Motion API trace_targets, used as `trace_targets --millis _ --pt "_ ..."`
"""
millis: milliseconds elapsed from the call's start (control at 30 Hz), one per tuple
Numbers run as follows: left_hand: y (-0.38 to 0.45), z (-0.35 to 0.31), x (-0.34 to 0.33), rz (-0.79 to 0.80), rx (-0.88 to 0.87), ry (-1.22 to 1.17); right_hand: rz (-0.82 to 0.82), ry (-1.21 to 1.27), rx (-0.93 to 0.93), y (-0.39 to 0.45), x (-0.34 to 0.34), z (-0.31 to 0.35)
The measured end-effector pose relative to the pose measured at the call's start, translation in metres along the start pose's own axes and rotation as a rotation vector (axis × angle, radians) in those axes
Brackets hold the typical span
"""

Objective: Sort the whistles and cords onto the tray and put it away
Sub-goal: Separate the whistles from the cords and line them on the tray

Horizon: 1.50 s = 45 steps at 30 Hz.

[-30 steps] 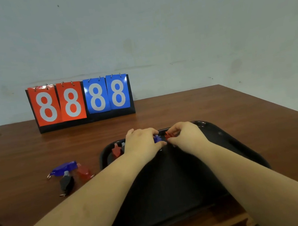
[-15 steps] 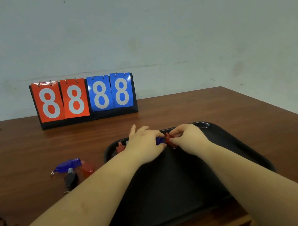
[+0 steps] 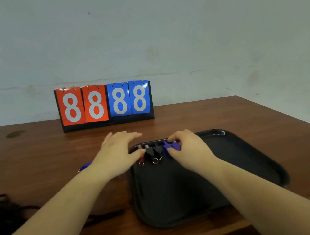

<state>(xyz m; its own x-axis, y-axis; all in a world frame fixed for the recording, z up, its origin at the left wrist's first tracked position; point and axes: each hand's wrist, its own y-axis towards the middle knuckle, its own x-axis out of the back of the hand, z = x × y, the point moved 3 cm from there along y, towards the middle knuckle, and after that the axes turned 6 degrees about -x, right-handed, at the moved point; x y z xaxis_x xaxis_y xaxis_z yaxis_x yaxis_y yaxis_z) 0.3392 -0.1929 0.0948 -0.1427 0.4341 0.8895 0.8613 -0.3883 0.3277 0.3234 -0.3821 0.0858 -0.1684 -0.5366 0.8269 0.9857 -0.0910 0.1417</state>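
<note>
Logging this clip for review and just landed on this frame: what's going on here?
A person is lining up whistles along the far edge of a black tray on a wooden table. The right hand pinches a blue whistle beside two black whistles. The left hand hovers open near the tray's corner. Another blue whistle and black cords remain off the tray.

From my feed the bench (image 3: 219,111) reads as dark brown wood, smooth, with a low sheen and faint grain. I see the tray (image 3: 242,156) as black plastic, glossy along its raised rim and more matt across its floor. The whistles look like plastic: the blue whistle (image 3: 169,146) translucent and shiny, the black whistles (image 3: 149,152) duller, with small bright metal rings (image 3: 155,160) at their ends. The scoreboard (image 3: 104,102) has glossy, laminated-looking number cards hung on thin metal rings. The wall (image 3: 197,30) is matt, scuffed paint.
</note>
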Motion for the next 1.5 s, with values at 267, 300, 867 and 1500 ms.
trace_targets --millis 267,300,867,1500 --pt "-0.079 0.074 0.032 0.038 0.233 -0.108 0.112 0.058 0.224 -0.047 -0.062 0.093" --pt "-0.084 0.080 0.033 0.038 0.229 -0.114 0.123 0.048 0.242 -0.051 -0.071 0.101" --pt "-0.073 0.118 0.018 -0.065 0.230 -0.138 -0.067 -0.005 0.089 -0.049 -0.130 0.137" --pt "-0.080 0.111 0.019 -0.037 0.218 -0.154 -0.181 0.126 0.042 -0.054 -0.116 0.127"
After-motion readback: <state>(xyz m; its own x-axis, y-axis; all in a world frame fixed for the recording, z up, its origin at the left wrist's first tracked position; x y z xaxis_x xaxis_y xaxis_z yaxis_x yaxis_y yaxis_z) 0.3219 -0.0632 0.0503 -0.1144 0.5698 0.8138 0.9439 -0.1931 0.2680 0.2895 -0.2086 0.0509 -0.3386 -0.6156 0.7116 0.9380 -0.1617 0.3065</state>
